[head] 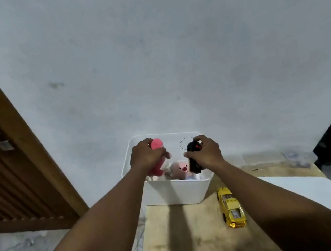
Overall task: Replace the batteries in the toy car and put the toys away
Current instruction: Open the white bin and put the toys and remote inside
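Holding a pink soft toy (156, 144) over the white box (178, 191), the left hand (145, 156) curls its fingers tight around it. The right hand (205, 151) grips a black remote (194, 157) over the box too. The yellow toy car (231, 207) lies just beside the box, on the wooden table (191, 242).

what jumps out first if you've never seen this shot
Two hands hover over a white bin at centre: the left hand grips a pink plush toy, the right hand holds a black remote. Nearer the camera, a yellow toy car sits on the wooden table, outside the bin.
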The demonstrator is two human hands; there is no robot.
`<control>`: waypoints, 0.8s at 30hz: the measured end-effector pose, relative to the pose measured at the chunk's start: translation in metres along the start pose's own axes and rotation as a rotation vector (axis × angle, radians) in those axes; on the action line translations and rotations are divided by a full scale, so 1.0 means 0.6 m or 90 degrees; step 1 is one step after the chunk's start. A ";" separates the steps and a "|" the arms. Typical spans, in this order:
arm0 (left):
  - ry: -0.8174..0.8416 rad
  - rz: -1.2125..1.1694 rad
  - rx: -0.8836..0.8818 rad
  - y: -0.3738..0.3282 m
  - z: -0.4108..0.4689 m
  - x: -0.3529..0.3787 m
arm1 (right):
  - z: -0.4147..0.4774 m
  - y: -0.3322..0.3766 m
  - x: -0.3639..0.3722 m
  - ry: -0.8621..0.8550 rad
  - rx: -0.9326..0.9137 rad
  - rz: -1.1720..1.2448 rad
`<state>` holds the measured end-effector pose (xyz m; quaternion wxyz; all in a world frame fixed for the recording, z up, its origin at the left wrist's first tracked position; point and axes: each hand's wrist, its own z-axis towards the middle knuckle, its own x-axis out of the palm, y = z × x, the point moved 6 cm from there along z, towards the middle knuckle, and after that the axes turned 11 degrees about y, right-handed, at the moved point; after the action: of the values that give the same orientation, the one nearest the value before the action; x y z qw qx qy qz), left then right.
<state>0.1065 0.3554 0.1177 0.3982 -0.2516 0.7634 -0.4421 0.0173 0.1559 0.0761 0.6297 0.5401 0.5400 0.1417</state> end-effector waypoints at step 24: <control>0.063 0.249 -0.131 0.097 0.245 0.053 | 0.177 -0.022 0.086 0.090 -0.016 -0.170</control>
<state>0.2089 0.2903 0.0115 0.4109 -0.1161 0.8571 -0.2882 0.1195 0.1342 0.0201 0.6099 0.4445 0.6482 0.1014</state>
